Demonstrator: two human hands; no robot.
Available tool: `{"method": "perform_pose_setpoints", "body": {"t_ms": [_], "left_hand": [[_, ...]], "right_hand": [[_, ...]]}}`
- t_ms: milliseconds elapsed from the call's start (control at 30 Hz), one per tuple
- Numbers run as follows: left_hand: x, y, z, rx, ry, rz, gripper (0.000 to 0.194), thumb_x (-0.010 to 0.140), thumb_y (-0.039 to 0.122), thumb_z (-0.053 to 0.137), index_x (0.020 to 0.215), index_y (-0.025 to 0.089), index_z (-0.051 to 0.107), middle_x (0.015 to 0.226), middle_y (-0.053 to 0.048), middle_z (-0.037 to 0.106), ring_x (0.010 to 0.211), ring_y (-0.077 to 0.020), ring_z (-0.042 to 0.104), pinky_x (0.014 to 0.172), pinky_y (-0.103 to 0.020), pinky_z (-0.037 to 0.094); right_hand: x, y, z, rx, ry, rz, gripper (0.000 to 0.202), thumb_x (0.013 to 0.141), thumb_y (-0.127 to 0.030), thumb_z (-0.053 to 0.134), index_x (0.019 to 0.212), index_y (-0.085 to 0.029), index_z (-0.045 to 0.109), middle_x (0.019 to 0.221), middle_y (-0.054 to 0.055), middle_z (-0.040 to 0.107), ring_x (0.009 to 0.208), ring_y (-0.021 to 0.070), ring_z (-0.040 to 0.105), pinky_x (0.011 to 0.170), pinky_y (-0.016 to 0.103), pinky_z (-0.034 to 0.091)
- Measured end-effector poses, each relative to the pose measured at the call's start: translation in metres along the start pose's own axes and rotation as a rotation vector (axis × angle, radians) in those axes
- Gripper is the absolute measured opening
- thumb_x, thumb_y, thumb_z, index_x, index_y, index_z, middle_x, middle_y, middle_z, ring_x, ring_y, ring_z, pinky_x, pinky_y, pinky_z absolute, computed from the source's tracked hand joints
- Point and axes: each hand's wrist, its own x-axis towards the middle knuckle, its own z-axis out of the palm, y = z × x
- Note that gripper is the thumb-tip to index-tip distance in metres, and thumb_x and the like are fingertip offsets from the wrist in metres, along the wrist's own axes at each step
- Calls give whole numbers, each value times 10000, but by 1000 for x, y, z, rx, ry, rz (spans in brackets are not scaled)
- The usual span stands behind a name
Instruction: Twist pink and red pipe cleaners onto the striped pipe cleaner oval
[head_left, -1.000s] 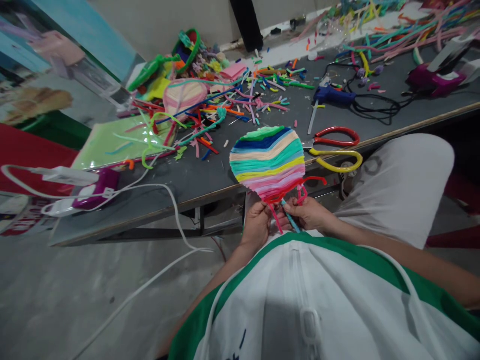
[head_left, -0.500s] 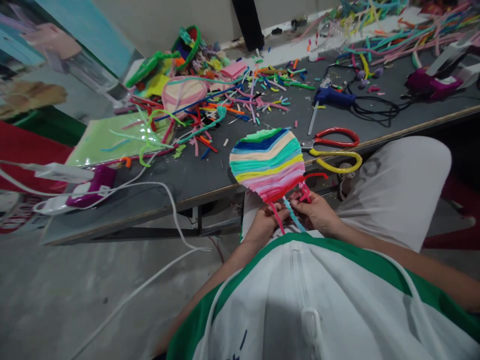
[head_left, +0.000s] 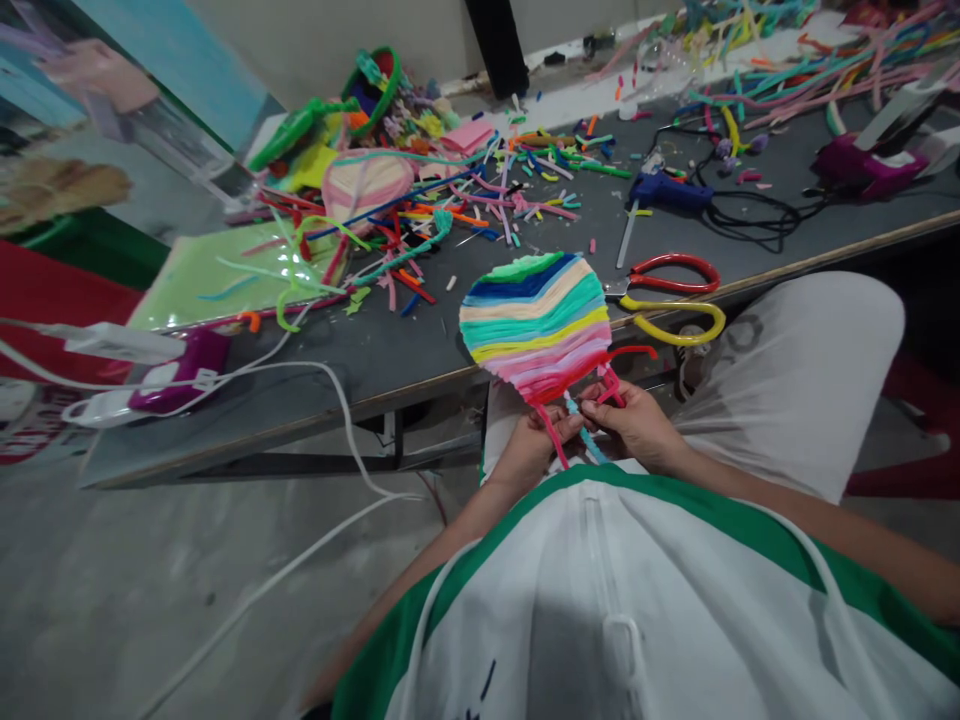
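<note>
A round striped panel of pipe cleaners (head_left: 536, 315) stands out past the table edge, above my hands. Red pipe cleaner ends trail from its lower edge. Just below it, the fingers of my left hand (head_left: 541, 440) are closed at a twisted light-blue pipe cleaner (head_left: 590, 440). My right hand (head_left: 637, 425) pinches at the same strand from the other side, its fingertips close to a bent pink-red pipe cleaner (head_left: 613, 386). Part of the fingers is hidden under the strands. Scissors (head_left: 671, 325) with one red and one yellow handle lie at the table edge, right of the panel.
On the grey table (head_left: 360, 370) are scattered pipe cleaner scraps, a pink heart-shaped piece (head_left: 367, 188) and a blue glue gun (head_left: 670, 192) with a black cord. A purple power strip (head_left: 191, 370) trails a white cable (head_left: 337, 390) over the left edge. My knee (head_left: 810, 370) is at the right.
My left thumb has shifted slightly right, onto the light-blue pipe cleaner, and the fingertips sit closer together. The panel and the table things stay nearly the same.
</note>
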Motion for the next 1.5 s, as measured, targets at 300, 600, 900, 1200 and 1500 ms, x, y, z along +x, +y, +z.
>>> {"method": "perform_pose_setpoints", "body": {"t_ms": [300, 600, 900, 1200, 1500], "left_hand": [[3, -8, -6, 18, -27, 25, 312, 594, 397, 794, 583, 125, 641, 488, 26, 517, 444, -68, 456, 475, -208, 382], [3, -7, -6, 29, -4, 20, 308, 576, 345, 802, 537, 131, 584, 494, 37, 468, 474, -67, 438, 523, -212, 387], [5, -11, -9, 32, -29, 10, 293, 596, 381, 791, 584, 129, 642, 479, 23, 503, 444, -75, 457, 488, -212, 384], [-1, -2, -4, 48, -68, 92, 310, 630, 406, 768, 644, 116, 659, 600, -13, 588, 586, -113, 552, 583, -227, 439], [1, -2, 5, -150, 13, 17, 399, 568, 334, 801, 849, 136, 598, 644, -12, 626, 543, -149, 605, 554, -269, 464]], "right_hand": [[5, 2, 0, -101, 63, -55, 290, 582, -388, 779, 691, -164, 631, 557, -32, 547, 527, 93, 468, 542, 252, 373], [11, 11, -4, -141, 46, -114, 253, 625, -391, 756, 691, -181, 632, 542, -43, 517, 512, 90, 431, 510, 245, 330], [11, 8, -1, -127, 68, -73, 281, 580, -394, 776, 652, -173, 619, 535, -44, 517, 499, 83, 420, 508, 249, 326], [6, 3, -5, 24, 30, 0, 303, 563, -359, 803, 763, -192, 648, 652, -27, 596, 597, 109, 516, 586, 262, 422], [7, 3, -2, 164, 77, -13, 307, 568, -348, 802, 680, -205, 554, 609, -57, 564, 539, 101, 496, 530, 244, 427]]}}
